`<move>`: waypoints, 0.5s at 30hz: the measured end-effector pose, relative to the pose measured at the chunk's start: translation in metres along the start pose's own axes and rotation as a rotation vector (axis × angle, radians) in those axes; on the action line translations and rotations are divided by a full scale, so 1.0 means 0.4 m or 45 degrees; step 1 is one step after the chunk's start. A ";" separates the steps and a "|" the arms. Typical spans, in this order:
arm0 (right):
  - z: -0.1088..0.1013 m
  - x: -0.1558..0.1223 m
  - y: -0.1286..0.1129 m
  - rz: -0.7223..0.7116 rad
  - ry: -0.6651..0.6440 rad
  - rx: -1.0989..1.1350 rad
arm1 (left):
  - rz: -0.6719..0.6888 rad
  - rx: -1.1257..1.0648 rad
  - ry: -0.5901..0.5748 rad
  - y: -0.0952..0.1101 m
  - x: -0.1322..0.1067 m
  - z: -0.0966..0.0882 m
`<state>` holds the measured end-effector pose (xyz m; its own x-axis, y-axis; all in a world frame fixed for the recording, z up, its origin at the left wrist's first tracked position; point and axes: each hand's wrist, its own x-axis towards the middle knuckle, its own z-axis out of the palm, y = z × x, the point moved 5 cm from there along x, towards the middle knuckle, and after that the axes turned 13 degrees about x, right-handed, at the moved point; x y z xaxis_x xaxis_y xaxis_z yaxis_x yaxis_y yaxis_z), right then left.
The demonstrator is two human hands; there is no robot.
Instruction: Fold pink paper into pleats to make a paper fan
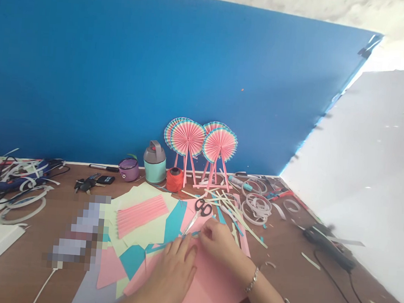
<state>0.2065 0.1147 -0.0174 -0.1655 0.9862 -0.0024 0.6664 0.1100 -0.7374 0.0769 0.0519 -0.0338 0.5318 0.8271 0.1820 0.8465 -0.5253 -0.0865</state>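
My left hand [175,271] lies flat with stretched fingers on a large pink paper sheet [212,287]. Along the sheet's far edge runs a narrow blue paper strip [159,248], partly under the left fingertips. At the right end of this strip, my right hand [218,239] is closed in a pinch on it; the fingertips are partly hidden. Just beyond both hands lie scissors [202,208] with black handles. A pleated pink paper [143,215] rests on pale green sheets [144,192] to the far left, with blue paper [174,223] beside them.
Pink fan-shaped paper wheels [188,138] on stands line the blue partition [124,70]. Near them are a mint container [154,165], red string spool [175,179] and purple pot [128,169]. Rolled strips [257,207] and a black tool with a cord [330,248] lie right; keys [86,183] left.
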 end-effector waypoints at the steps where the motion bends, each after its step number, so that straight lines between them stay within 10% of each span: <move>1: 0.000 -0.001 -0.005 -0.019 0.010 -0.056 | 0.009 -0.004 -0.015 0.001 0.000 0.000; 15: 0.000 -0.010 -0.026 -0.062 -0.024 -0.155 | 0.016 0.038 0.041 0.001 -0.003 0.018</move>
<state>0.2004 0.1096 -0.0098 -0.2130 0.9769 0.0178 0.7403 0.1733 -0.6496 0.0769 0.0522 -0.0411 0.5419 0.8132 0.2122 0.8403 -0.5290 -0.1184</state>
